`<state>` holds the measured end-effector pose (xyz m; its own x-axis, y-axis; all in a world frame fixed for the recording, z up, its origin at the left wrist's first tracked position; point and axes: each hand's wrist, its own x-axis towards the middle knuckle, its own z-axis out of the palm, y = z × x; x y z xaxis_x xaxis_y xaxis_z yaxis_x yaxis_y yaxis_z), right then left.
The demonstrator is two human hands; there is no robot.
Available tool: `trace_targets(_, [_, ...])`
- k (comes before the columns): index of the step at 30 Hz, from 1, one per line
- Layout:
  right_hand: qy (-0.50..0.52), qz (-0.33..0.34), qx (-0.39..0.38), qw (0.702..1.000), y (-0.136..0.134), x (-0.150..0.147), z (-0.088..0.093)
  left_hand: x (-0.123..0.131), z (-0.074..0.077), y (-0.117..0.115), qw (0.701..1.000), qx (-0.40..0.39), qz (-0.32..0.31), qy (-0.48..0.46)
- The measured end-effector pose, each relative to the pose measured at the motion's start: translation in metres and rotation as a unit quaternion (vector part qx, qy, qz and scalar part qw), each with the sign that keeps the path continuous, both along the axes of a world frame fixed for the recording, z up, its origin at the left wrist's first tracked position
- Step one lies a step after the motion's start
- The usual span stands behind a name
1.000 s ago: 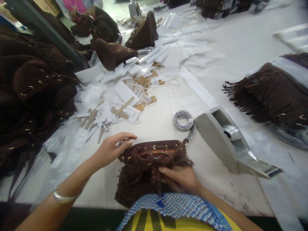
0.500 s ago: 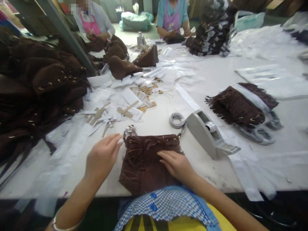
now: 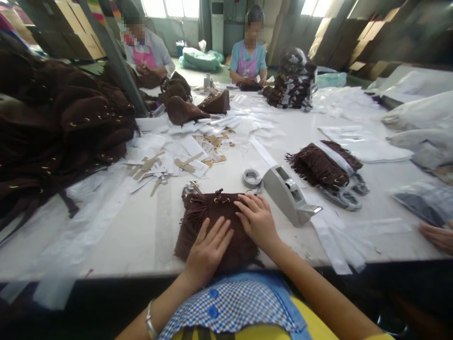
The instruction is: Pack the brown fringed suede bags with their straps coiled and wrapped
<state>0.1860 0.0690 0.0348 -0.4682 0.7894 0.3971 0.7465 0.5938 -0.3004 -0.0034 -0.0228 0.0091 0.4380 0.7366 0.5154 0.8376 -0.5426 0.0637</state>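
A dark brown fringed handbag (image 3: 226,245) lies flat on the white table in front of me, its top edge with metal eyelets and a drawstring facing away. My left hand (image 3: 209,248) rests on the lower middle of its front, fingers stretched out. On the upper right part of the bag lies my right hand (image 3: 257,219), fingers extended toward the drawstring. A wrapped strap coil (image 3: 252,177) sits just beyond the bag's top right corner. Beside it stands a grey tape dispenser (image 3: 286,193).
A second fringed bag (image 3: 318,165) with a white band lies at right. Brown bags (image 3: 85,113) are heaped at left. Paper pieces and cardboard tags (image 3: 212,141) are scattered beyond. White strips (image 3: 331,241) hang over the front edge. Two people work opposite; another person's hand (image 3: 437,236) shows at far right.
My left hand has moved from beside the bag's top left corner onto its front. My right hand has slid up toward the top edge. The view has tilted up and shifted right.
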Motion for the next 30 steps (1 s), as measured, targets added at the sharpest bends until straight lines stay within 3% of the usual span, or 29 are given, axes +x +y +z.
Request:
trace_targets(2, [0.039, 0.01, -0.012, 0.999, 0.008, -0.017, 0.007, 0.008, -0.002, -0.006, 0.998, -0.002, -0.056, -0.04])
trace_targets(5, [0.087, 0.02, -0.069, 0.994, 0.026, -0.045, 0.009, 0.012, 0.0, -0.007, 0.978, -0.145, -0.072, -0.133])
trace_targets(8, [0.136, 0.076, -0.1, 0.983, 0.038, -0.059, 0.006, 0.006, 0.014, 0.003, 0.899, -0.312, -0.032, -0.306])
trace_targets(10, [0.173, 0.129, -0.088, 0.973, 0.039, -0.057, 0.005, 0.0, 0.026, 0.012, 0.787, -0.392, 0.021, -0.476])
trace_targets(12, [0.21, 0.166, -0.064, 0.961, 0.035, -0.049, 0.004, -0.004, 0.036, 0.023, 0.615, -0.458, 0.065, -0.638])
trace_targets(14, [0.22, 0.196, -0.037, 0.955, 0.029, -0.04, 0.003, -0.004, 0.042, 0.034, 0.446, -0.499, 0.069, -0.74])
trace_targets(15, [0.207, 0.215, -0.021, 0.954, 0.025, -0.036, 0.002, -0.003, 0.043, 0.039, 0.386, -0.511, 0.057, -0.766])
trace_targets(16, [0.181, 0.232, -0.006, 0.956, 0.022, -0.033, 0.001, -0.001, 0.044, 0.043, 0.347, -0.52, 0.045, -0.78])
trace_targets(17, [0.144, 0.249, 0.007, 0.958, 0.019, -0.029, 0.0, 0.002, 0.043, 0.047, 0.326, -0.523, 0.039, -0.787])
trace_targets(20, [0.026, 0.312, 0.015, 0.95, 0.014, -0.019, 0.005, 0.012, 0.036, 0.054, 0.335, -0.51, 0.062, -0.789])
trace_targets(24, [-0.027, 0.364, -0.044, 0.93, 0.033, -0.003, 0.035, 0.017, 0.023, 0.055, 0.371, -0.489, 0.083, -0.785])
trace_targets(27, [0.0, 0.264, -0.077, 0.961, 0.09, 0.0, 0.062, 0.017, 0.018, 0.053, 0.386, -0.49, 0.085, -0.777])
trace_targets(30, [-0.006, 0.039, -0.139, 0.989, 0.18, -0.007, 0.076, 0.018, 0.014, 0.053, 0.396, -0.485, 0.09, -0.775])
